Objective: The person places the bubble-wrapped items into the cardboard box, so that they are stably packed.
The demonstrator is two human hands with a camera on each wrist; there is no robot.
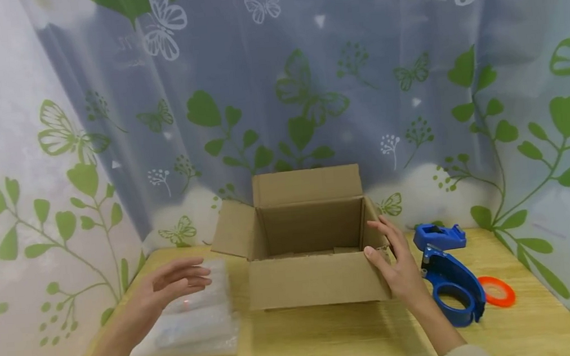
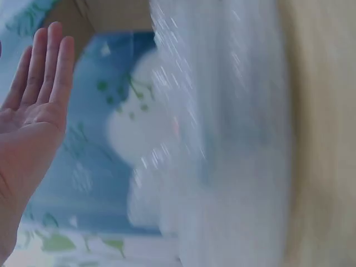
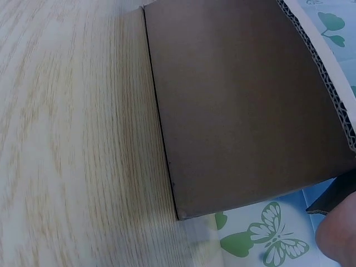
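Observation:
An open cardboard box (image 1: 319, 279) stands on the table, its near flap hanging down in front and its left and far flaps spread outward. My right hand (image 1: 396, 259) grips the box's near right corner, thumb on the front and fingers over the right side. The right wrist view shows the box's side (image 3: 245, 111) and part of a finger (image 3: 339, 231). With its fingers extended, my left hand (image 1: 160, 293) is raised left of the box, holding nothing. Below it lies clear bubble wrap (image 1: 196, 327), blurred in the left wrist view, where the left palm (image 2: 33, 122) shows.
Right of the box are a small blue tape dispenser (image 1: 437, 236), a larger blue tape dispenser (image 1: 454, 287) and an orange tape roll (image 1: 499, 291). A patterned curtain (image 1: 277, 88) hangs behind the wooden table (image 1: 320, 347) and along both its sides.

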